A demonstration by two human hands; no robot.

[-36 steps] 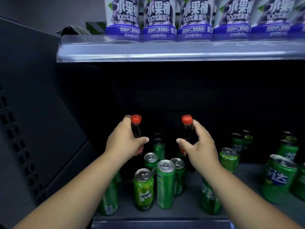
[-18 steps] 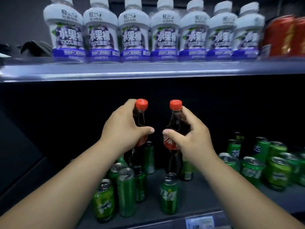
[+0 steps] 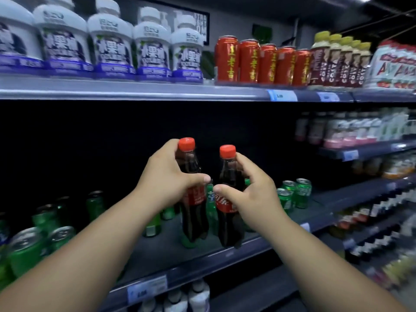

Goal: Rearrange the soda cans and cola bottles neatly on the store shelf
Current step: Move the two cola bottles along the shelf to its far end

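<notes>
- Left cola bottle (image 3: 194,221): upright, long axis vertical, red cap on top. It is clear plastic, dark with cola, with a narrow neck, a waisted body and a red label.
- Right cola bottle (image 3: 227,230): the same kind and also upright, with its red label facing the camera. It stands just beside the left one, with its cap a little lower in view.
- Both bottles are over the front part of the middle shelf (image 3: 162,248), near its front edge. Whether their bases touch it cannot be told.
- Left hand (image 3: 167,179): wrapped round the left bottle's shoulder, with the thumb across the front above the label.
- Right hand (image 3: 254,194): grips the right bottle, with the thumb on the label and the fingers curled behind the shoulder.
- A green plastic bottle (image 3: 210,199) shows in the gap between the two colas, behind them.
- Green metal cans with silver tops stand in a loose cluster at far left (image 3: 24,251), and a smaller group (image 3: 302,193) stands to the right.
- A bare grey strip of shelf runs between the left cans and the bottles. The recess behind is dark.
- On the upper shelf (image 3: 135,92) stand white bottles with purple labels (image 3: 110,48) and red cans (image 3: 247,61) in rows.
</notes>
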